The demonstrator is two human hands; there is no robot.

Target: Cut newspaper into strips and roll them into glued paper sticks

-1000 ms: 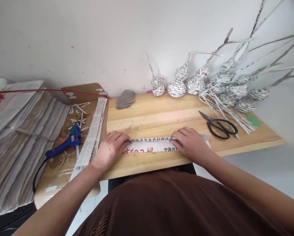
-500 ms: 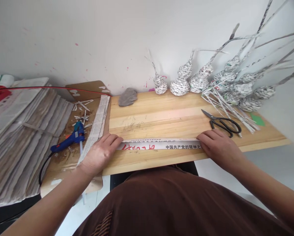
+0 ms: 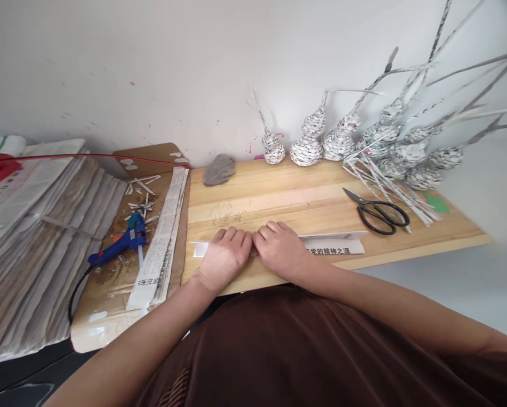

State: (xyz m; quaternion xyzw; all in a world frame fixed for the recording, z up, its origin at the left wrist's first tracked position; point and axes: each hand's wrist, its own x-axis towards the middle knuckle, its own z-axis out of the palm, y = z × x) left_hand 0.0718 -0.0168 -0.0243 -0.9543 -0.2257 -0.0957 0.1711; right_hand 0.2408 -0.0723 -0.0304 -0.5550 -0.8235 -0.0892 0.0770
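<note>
At far left I see a bound stack of newspapers (image 3: 58, 243), then a blue glue gun (image 3: 124, 246) and a pile of cut strips (image 3: 162, 243) on cardboard (image 3: 115, 291). A grey stone (image 3: 219, 169) sits at the back of the wooden board (image 3: 270, 198). Near its front edge lies the creased paper strip (image 3: 338, 246), both ends showing beyond the hands. I have the left hand (image 3: 226, 254) and right hand (image 3: 281, 249) side by side over its middle, fingers curled down; their tips are hidden, so I can't tell whether they pinch it. Farther right, woven gourd shapes (image 3: 306, 150) line the wall, with black-handled scissors (image 3: 378, 216) before them.
</note>
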